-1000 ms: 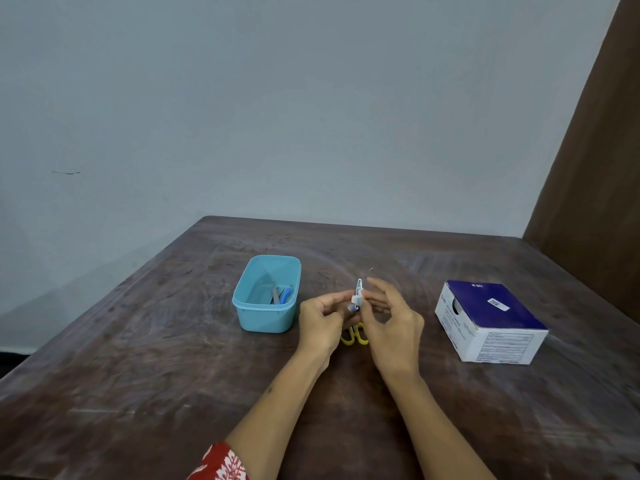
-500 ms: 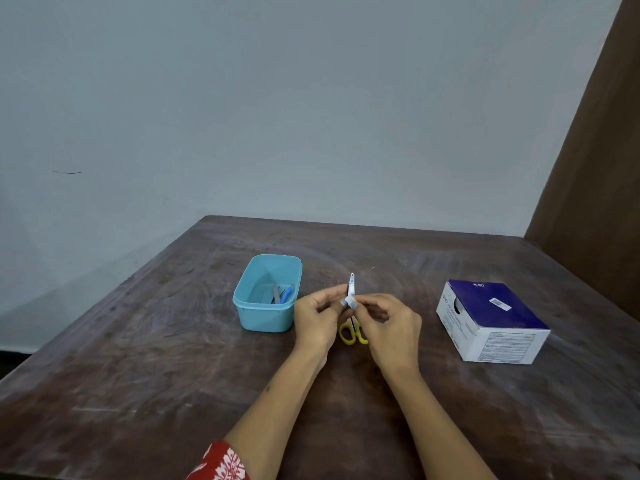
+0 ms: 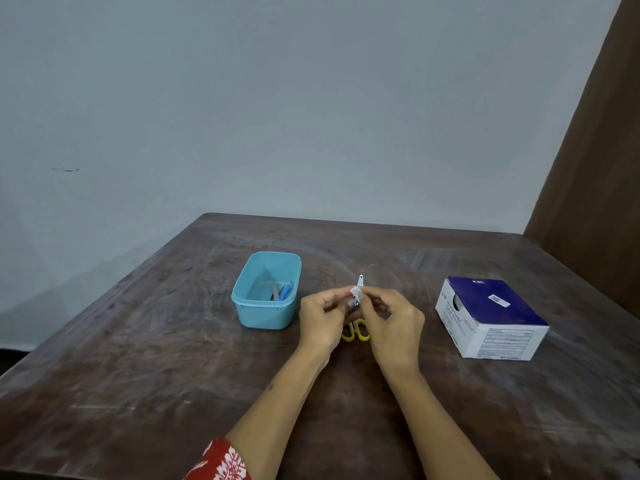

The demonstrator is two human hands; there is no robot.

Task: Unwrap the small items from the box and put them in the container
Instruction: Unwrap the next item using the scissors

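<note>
Over the middle of the scuffed dark brown wooden bench (image 3: 145, 358), the person's left hand (image 3: 320, 320) and right hand (image 3: 394, 327) meet, both with fingers curled. Together they pinch a small white-wrapped item (image 3: 356, 294) between fingertips and thumbs; a thin pale end of it sticks up above the fingers, and a bit of blue shows lower down. How far the wrapping has come off is too small to tell.

Below the hands, lying on the bench, are the yellow plastic loops of a small pair of scissors (image 3: 355, 332), partly hidden by the fingers.

Left of the hands, near but apart from them, stands a light blue rounded-rectangular plastic container (image 3: 265, 308). Inside it, toward its right end, lie a few small blue and grey items (image 3: 281, 292).

To the right, well apart from the hands, sits a cardboard box with a dark blue top and white printed sides (image 3: 491, 315), with a dark opening at its left end.

A red sleeve with white pattern (image 3: 221, 462) shows at the bottom edge.
</note>
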